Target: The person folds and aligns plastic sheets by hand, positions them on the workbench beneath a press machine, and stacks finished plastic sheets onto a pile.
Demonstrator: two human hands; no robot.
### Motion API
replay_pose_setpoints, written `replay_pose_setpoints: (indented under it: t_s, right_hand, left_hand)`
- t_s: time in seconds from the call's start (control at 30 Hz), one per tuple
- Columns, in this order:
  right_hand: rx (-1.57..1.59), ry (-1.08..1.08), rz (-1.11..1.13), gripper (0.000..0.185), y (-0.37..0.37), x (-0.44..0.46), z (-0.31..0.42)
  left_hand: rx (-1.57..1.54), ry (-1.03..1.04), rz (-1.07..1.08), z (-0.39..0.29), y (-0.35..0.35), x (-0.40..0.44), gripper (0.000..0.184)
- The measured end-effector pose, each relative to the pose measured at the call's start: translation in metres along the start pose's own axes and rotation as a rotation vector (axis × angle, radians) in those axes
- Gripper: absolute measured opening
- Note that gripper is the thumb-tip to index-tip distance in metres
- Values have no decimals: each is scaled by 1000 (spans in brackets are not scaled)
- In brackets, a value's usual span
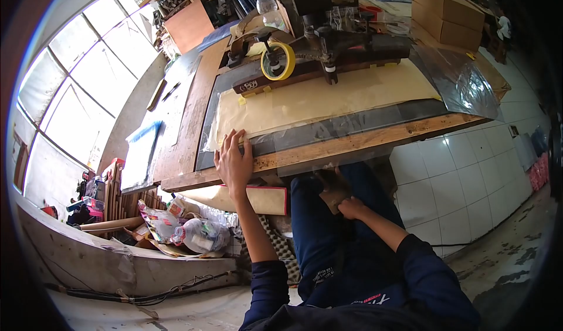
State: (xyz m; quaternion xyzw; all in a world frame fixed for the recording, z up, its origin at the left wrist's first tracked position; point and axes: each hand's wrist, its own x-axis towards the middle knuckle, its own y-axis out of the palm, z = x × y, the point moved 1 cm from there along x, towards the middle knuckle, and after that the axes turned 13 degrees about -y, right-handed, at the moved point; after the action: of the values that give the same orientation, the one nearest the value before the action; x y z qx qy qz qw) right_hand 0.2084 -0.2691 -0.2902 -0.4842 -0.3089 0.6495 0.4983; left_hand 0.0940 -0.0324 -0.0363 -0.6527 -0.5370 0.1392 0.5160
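My left hand (234, 162) lies with its fingers stretched over the near left corner of a pale yellow sheet (328, 102) and the clear plastic film around it. Beneath the sheet is a dark flat plate (363, 120) on the wooden bench. My right hand (350, 208) is low in front of my lap, below the bench edge. Its fingers are curled against a brownish piece (333, 195) whose kind I cannot make out. A dark metal clamp bar (328, 67) crosses the sheet's far side, with a roll of yellow tape (278, 61) leaning on it.
The wooden bench edge (328, 143) runs just above my knees. Clear plastic film (469, 90) hangs over the right corner. Cardboard boxes (448, 17) and a plastic bottle (265, 2) stand at the back. Bagged rubbish (199, 234) lies at lower left.
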Motion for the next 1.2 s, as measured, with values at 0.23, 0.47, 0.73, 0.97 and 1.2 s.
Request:
replay_pose_setpoints:
  t_s: [0.23,0.47,0.73,0.97,1.2]
  right_hand:
    - [-4,-3,-7,17,-1,-1,1]
    - [2,2,5,17,1,0,0]
    - [34,8,-4,18,-6,-1,4]
    - [-10,-187,-722,27,-57,-12,41]
    - [-783,-263,-1067,29,-156,-43,99]
  left_hand:
    - [4,-4,-1,-1,0,-1,32]
    - [6,-1,-9,-1,0,0,32]
    - [3,6,-36,-1,1,0,31]
    - [-16,-1,-59,-2,0,-1,31]
    - [-40,15,-77,-2,0,-3,30]
